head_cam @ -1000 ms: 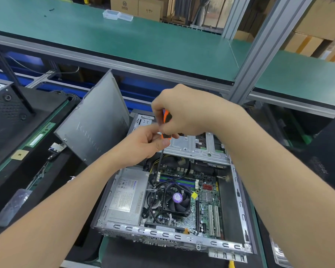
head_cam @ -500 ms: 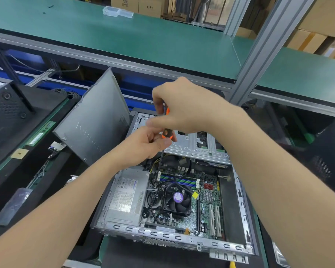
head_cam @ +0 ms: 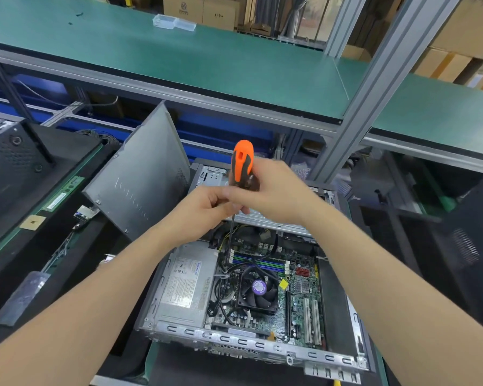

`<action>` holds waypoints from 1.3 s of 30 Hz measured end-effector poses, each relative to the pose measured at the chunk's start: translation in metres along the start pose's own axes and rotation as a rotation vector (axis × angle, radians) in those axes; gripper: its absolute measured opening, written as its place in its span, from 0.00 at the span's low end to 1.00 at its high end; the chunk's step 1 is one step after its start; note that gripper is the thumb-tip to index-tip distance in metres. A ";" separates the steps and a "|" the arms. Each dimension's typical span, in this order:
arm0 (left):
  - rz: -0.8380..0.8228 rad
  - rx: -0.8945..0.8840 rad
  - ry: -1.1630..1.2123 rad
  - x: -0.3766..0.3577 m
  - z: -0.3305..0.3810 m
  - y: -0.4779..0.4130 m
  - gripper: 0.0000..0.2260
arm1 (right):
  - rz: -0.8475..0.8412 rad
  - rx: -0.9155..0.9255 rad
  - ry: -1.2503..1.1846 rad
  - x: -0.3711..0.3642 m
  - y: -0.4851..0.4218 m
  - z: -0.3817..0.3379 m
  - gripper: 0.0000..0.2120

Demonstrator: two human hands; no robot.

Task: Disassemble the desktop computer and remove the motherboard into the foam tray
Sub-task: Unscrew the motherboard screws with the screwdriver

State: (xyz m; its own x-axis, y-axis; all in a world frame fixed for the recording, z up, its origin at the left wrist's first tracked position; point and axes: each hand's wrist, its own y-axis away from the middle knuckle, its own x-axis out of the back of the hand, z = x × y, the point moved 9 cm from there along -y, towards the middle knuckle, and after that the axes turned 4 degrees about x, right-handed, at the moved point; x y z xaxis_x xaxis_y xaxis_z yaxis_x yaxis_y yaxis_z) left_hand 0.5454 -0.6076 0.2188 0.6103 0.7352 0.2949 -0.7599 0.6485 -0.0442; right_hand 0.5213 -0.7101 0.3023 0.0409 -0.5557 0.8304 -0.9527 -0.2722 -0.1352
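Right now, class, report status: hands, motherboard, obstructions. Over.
Right hand grips screwdriver handle; left hand pinches its shaft. Motherboard in open case. Cables and cooler fan lie over board.

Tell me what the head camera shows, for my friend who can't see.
The right hand grips an orange screwdriver by the handle while the left hand pinches its shaft, tip pointing down into an open computer case. The motherboard and its fan sit inside.

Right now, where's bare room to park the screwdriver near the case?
Free: the green shelf mat behind the case, bare up to the clear boxes at its far edge; the black strip between motherboard and right case wall. Crowded: cables around the CPU fan; left tray holds a RAM stick.
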 end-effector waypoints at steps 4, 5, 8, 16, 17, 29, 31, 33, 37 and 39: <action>0.006 0.027 -0.015 0.000 -0.004 0.002 0.06 | 0.125 0.013 0.023 -0.013 0.012 0.010 0.13; -0.003 0.028 -0.028 0.000 -0.004 0.002 0.05 | 0.154 0.027 0.044 -0.012 0.012 0.009 0.13; 0.003 0.019 -0.059 0.000 -0.005 -0.001 0.06 | 0.191 0.017 0.057 -0.010 0.012 0.010 0.14; 0.062 -0.053 -0.080 0.001 0.005 -0.003 0.08 | 0.210 -0.001 0.099 0.002 0.014 0.005 0.15; 0.073 -0.061 -0.096 0.002 0.006 -0.003 0.08 | 0.208 -0.004 0.099 0.003 0.013 0.004 0.14; 0.063 -0.018 -0.302 0.000 -0.012 0.001 0.06 | 0.257 -0.080 -0.032 0.007 0.018 0.011 0.13; 0.047 -0.016 -0.297 -0.002 -0.017 0.003 0.07 | 0.256 -0.077 -0.039 0.002 0.019 0.011 0.12; 0.058 -0.009 -0.289 -0.001 -0.022 0.004 0.07 | 0.261 -0.070 -0.039 -0.004 0.020 0.010 0.12; 0.068 0.001 -0.326 0.000 -0.027 0.005 0.07 | 0.254 -0.075 -0.048 -0.012 0.022 0.013 0.11; 0.069 0.008 -0.341 0.001 -0.029 0.005 0.07 | 0.240 -0.077 -0.039 -0.015 0.021 0.014 0.12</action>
State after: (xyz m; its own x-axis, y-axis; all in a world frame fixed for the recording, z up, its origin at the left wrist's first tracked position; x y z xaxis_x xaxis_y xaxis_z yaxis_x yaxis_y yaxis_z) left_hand 0.5479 -0.5980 0.1915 0.4487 0.6681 0.5935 -0.7994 0.5970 -0.0677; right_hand 0.5046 -0.7187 0.2788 -0.1788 -0.6275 0.7578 -0.9565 -0.0695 -0.2832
